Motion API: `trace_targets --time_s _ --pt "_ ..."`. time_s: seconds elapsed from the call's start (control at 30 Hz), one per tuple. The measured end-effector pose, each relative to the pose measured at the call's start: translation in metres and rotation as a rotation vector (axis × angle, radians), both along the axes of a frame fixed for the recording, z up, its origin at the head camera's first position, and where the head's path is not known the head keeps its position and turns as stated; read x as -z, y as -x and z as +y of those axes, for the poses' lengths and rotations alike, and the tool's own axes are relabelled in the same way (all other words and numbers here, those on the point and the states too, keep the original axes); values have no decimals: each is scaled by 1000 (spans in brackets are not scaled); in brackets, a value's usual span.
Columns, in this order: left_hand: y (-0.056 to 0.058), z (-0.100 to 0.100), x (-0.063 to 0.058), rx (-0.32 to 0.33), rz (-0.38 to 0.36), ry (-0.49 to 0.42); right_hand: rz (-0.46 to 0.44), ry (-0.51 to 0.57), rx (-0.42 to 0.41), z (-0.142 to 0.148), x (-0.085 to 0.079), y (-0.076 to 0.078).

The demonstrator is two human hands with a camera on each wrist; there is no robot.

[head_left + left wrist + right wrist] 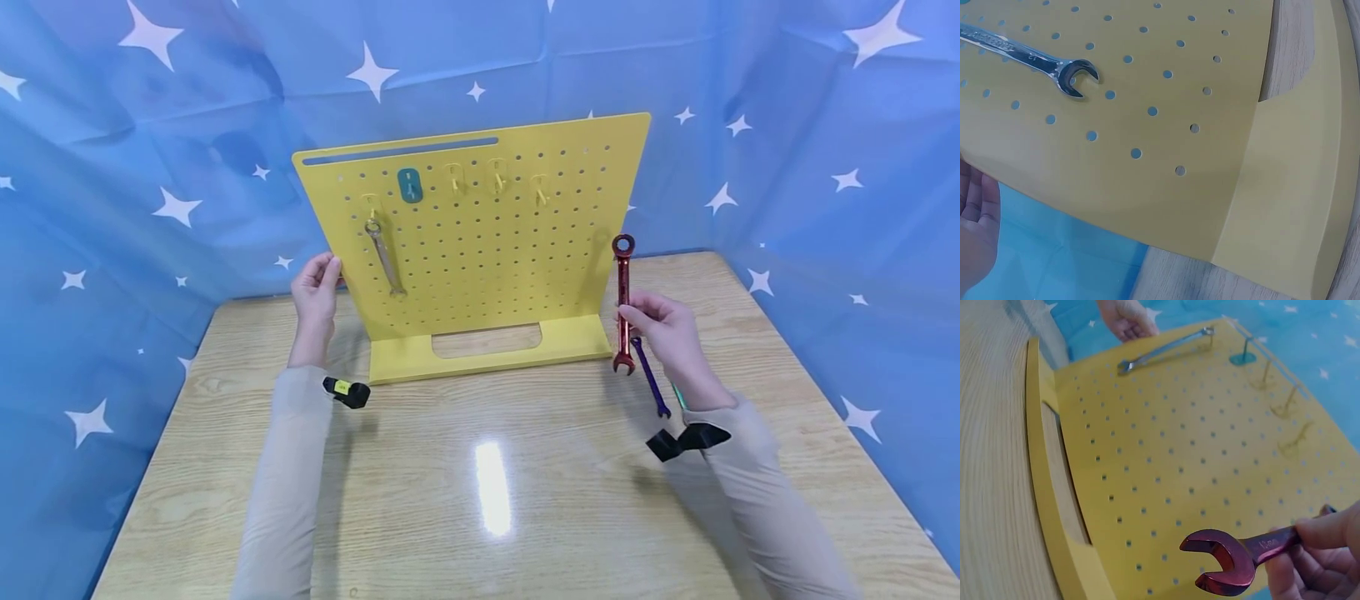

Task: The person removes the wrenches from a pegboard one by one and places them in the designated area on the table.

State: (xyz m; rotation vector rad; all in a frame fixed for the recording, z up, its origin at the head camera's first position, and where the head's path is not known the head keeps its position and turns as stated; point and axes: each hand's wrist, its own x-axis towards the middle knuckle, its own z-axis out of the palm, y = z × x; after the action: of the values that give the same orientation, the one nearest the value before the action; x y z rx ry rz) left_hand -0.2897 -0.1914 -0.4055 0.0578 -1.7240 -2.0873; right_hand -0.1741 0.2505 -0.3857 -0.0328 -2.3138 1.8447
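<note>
A yellow pegboard [480, 258] stands upright on its base. My left hand [315, 292] holds its left edge, with the fingertips partly hidden by the board. A silver combination wrench [386, 260] hangs from the leftmost yellow hook [371, 207], its open end down. My right hand [663, 329] pinches a red combination wrench [623, 304] by the shaft, ring end up, just off the board's right side. In the right wrist view, the red wrench's open jaw end points toward the board. A teal hook [409, 186] and several bare yellow hooks [540, 192] line the upper part.
On the wooden table [420, 500], a purple wrench [651, 379] lies under the right hand. A green thing [679, 397] shows partly behind the right wrist. Behind the table hangs a blue cloth with white stars [480, 50].
</note>
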Motion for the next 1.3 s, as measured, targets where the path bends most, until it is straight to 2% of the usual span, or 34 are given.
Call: trace_targets --time_s 0.23,0.47,0.83,1.0,1.13,1.3 --pt "0 0 0 5 18 0 -35 -77 47 26 7 -8" --pt "0 0 1 6 26 4 -75 -75 85 54 16 -17" --pt "0 0 1 0 31 23 -163 -136 147 95 31 -31" --pt "1 -1 1 -3 30 23 -197 -113 160 112 41 -36" --pt "0 -1 1 -4 26 30 -228 -152 175 123 50 -38" --pt "0 -1 1 0 25 26 -273 -265 203 131 57 -39"
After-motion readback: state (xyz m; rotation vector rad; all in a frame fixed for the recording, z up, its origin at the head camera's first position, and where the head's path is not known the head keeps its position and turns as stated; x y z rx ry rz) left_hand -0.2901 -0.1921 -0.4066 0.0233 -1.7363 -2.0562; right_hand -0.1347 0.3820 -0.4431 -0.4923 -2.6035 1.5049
